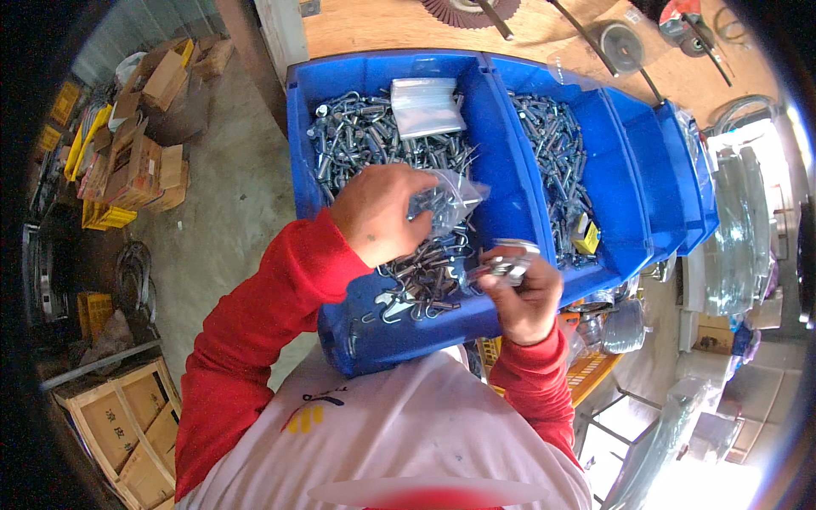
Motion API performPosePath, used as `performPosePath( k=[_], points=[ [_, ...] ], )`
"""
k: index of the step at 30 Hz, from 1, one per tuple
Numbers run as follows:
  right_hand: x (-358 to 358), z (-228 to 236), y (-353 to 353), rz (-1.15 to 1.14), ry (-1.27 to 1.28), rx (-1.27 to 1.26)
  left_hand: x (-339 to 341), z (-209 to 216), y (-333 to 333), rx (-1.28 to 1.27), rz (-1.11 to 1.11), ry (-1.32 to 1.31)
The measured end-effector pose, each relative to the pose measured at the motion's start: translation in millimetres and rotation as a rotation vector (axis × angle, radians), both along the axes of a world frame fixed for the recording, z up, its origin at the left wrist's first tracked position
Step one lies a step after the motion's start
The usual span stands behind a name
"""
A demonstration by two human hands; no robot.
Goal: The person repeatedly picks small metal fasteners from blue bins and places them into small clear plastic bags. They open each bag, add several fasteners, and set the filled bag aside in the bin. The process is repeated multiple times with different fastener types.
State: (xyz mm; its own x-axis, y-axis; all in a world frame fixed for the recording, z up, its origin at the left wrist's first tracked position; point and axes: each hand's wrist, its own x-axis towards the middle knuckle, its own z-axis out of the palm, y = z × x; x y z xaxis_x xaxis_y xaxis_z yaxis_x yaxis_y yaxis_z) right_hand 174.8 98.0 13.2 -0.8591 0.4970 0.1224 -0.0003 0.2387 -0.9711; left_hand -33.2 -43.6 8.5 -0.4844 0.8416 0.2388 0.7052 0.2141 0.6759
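Note:
My left hand [380, 210] is closed on a clear plastic bag [459, 197] with metal pieces visible inside. To its right, my right hand [531, 299] grips a small bunch of shiny metal fasteners [512, 265]; their exact kind is hard to make out. Both hands are over a large blue bin [387, 344] full of loose silver hook bolts [353, 136] and similar hardware. A stack of flat clear plastic bags [427, 109] lies on top of the hardware at the bin's far side. The fingertips of my left hand are partly hidden by the bag.
Right of the large bin, another blue bin [520, 183] holds bolts [552, 153] and a small yellow box [586, 234]. Further blue bins [650, 153] continue rightward. Behind is a wooden board [365, 30] with grinding discs [472, 10]. Cardboard boxes [134, 161] stand on the floor at left.

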Motion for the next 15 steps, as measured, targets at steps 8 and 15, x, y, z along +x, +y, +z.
performPosePath(
  k=[8, 15],
  points=[
    [-27.9, 20.3, -9.7, -0.021, 0.023, 0.358, 32.6, 11.5, 13.9, 0.051, -0.234, -0.044],
    [-3.4, 31.3, 1.4, 0.018, 0.108, 0.098, 36.3, 5.5, 10.2, -0.130, -0.152, -0.100]
  ],
)
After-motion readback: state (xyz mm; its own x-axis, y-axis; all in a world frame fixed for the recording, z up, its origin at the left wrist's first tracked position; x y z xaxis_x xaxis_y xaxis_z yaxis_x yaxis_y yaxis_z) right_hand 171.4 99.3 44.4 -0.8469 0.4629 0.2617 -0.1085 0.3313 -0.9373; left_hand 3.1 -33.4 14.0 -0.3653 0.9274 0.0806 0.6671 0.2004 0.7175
